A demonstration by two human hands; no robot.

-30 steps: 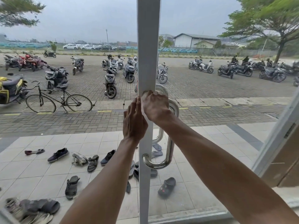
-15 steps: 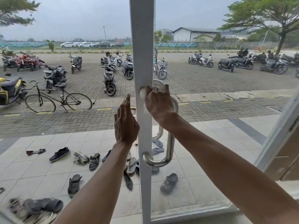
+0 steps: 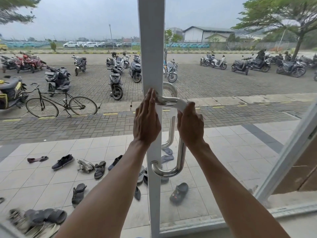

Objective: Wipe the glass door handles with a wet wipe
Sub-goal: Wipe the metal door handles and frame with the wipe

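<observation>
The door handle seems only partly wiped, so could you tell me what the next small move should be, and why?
Probably slide the right hand down the straight bar of the inner handle. It holds the white wet wipe at the handle's upper bend, so the bar and lower curve below lie bare. The left hand rests flat on the white door frame, seemingly steadying the door.

I am counting two hands of mine, left hand and right hand, two steel handles, near handle and far handle, one white wipe, one bicycle, and one white door frame.
</observation>
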